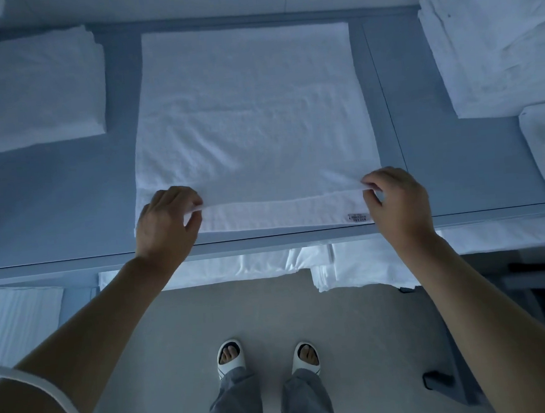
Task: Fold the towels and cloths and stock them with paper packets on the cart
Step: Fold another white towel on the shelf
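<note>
White terry towel [252,120] lies flat in the middle of the blue-grey tabletop [70,194], long side running from the near edge toward the far edge. It looks doubled: the top layer's near edge sits a little short of the bottom layer's, leaving a strip of lower layer exposed along the near edge. Small sewn label [359,217] on that strip, near the right corner, just beside the tabletop's near edge.

Left hand [166,222] pinches the top layer's near-left corner between thumb and fingers, cloth lifted slightly off the layer below. Right hand [396,201] pinches the near-right corner the same way. Both hands closed on the towel, forearms bare, reaching in from the near edge.

Folded towel stack [35,90] sits at the far-left corner of the tabletop, apart from the spread towel. Taller pile of folded white cloths [492,45] fills the far-right corner, also apart from it. Seam line [386,101] runs across the tabletop between the towel and that pile.

Below the near edge, more white linen [349,265] shows on a lower level. Grey floor [240,311] underneath; person's feet in white slides [230,357], grey trousers.
</note>
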